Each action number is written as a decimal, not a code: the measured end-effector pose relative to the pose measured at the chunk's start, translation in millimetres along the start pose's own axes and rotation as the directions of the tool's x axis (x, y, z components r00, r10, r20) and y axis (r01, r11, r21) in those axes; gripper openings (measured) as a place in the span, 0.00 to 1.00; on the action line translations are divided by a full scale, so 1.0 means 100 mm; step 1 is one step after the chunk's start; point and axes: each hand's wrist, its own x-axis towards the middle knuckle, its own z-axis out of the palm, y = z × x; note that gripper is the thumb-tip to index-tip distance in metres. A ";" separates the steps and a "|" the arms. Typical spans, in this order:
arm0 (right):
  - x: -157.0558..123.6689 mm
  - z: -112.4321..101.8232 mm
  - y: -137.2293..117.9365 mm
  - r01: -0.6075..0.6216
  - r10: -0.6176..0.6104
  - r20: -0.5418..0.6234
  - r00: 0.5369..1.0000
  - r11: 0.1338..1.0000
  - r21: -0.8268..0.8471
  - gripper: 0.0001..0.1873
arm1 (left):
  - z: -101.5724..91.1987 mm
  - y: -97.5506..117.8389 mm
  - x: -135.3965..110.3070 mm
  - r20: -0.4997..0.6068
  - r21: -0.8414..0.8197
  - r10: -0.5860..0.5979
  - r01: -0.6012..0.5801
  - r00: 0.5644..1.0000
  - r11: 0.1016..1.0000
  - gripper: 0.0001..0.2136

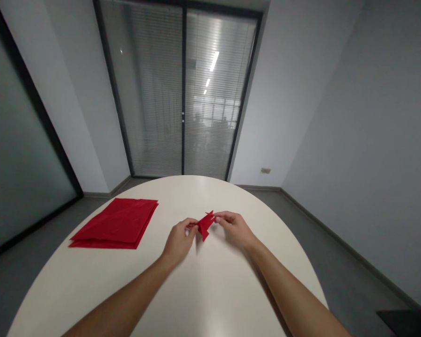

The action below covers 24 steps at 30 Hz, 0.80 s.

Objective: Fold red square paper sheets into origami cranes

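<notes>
A small folded piece of red paper (205, 224) with pointed corners hangs just above the white round table (210, 281), near its middle. My left hand (178, 241) pinches its left end with closed fingers. My right hand (233, 228) pinches its right upper corner, fingers closed too. Both forearms reach in from the bottom of the view. The paper's underside is hidden.
A stack of flat red paper sheets (116, 223) lies on the table's left part, well apart from my hands. Beyond the table's far edge stand glass doors with blinds (182, 93). Grey floor surrounds the table.
</notes>
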 end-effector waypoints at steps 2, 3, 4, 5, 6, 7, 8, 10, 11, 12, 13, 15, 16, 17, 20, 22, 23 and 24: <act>0.01 0.00 0.03 -0.010 0.009 0.013 1.000 1.000 0.027 0.20 | 0.00 0.01 0.00 0.003 0.004 -0.008 0.008 1.000 1.000 0.10; 0.01 0.00 0.05 -0.013 0.013 0.009 1.000 0.999 0.037 0.19 | 0.00 0.01 0.00 0.004 0.007 -0.014 0.014 1.000 1.000 0.10; 0.01 0.00 0.08 -0.014 0.014 0.002 1.000 0.999 0.041 0.18 | 0.01 0.02 0.00 0.004 0.008 -0.019 0.019 1.000 1.000 0.10; 0.02 0.00 0.10 -0.014 0.014 -0.004 1.000 0.999 0.039 0.18 | 0.01 0.03 0.00 0.005 0.007 -0.023 0.023 1.000 1.000 0.09; 0.02 0.01 0.11 -0.012 0.012 -0.012 1.000 0.999 0.033 0.18 | 0.01 0.03 0.00 0.007 0.004 -0.024 0.024 1.000 1.000 0.09; 0.02 0.01 0.12 -0.008 0.009 -0.016 1.000 1.000 0.025 0.18 | 0.01 0.04 -0.01 0.009 0.001 -0.024 0.024 1.000 1.000 0.09; 0.02 0.01 0.13 -0.005 0.006 -0.018 1.000 1.000 0.018 0.18 | 0.01 0.04 -0.01 0.009 -0.003 -0.024 0.024 1.000 1.000 0.09; 0.02 0.01 0.13 -0.003 0.004 -0.025 1.000 1.000 0.007 0.19 | 0.01 0.05 -0.01 0.004 -0.004 -0.029 0.029 1.000 1.000 0.09; 0.02 0.01 0.13 -0.005 0.005 -0.028 1.000 1.000 0.005 0.19 | 0.01 0.05 -0.01 0.001 -0.001 -0.033 0.033 0.999 0.999 0.09; 0.02 0.02 0.12 -0.008 0.008 -0.030 1.000 1.000 0.007 0.20 | 0.00 0.06 -0.01 -0.001 0.002 -0.036 0.036 0.999 0.999 0.09; 0.01 0.02 0.12 -0.010 0.010 -0.029 1.000 1.000 0.014 0.20 | 0.00 0.06 -0.01 -0.003 0.005 -0.037 0.037 0.999 0.999 0.09; 0.01 0.02 0.10 -0.010 0.011 -0.020 1.000 0.999 0.031 0.20 | 0.00 0.06 -0.01 0.000 0.010 -0.037 0.037 0.999 0.999 0.09; 0.01 0.03 0.10 -0.011 0.011 -0.017 1.000 0.999 0.039 0.20 | -0.01 0.06 -0.01 0.006 0.012 -0.037 0.037 0.999 0.999 0.09; 0.00 0.03 0.09 -0.011 0.012 -0.016 1.000 0.999 0.043 0.20 | -0.01 0.06 -0.02 0.016 0.017 -0.037 0.037 0.999 0.999 0.10; 0.00 0.05 0.05 -0.006 0.006 -0.024 1.000 1.000 0.021 0.20 | -0.01 0.04 -0.03 0.054 0.048 -0.015 0.013 0.998 0.999 0.12; -0.01 0.06 0.02 0.003 -0.003 -0.024 1.000 1.000 -0.012 0.19 | 0.00 0.04 -0.04 0.070 0.070 0.018 -0.023 0.997 0.997 0.11; -0.01 0.07 0.01 0.007 -0.008 -0.023 1.000 1.000 -0.028 0.19 | 0.00 0.03 -0.04 0.075 0.077 0.034 -0.040 0.997 0.996 0.10; -0.01 0.07 0.00 0.011 -0.012 -0.022 1.000 0.999 -0.041 0.18 | 0.00 0.03 -0.04 0.079 0.082 0.046 -0.052 0.996 0.995 0.10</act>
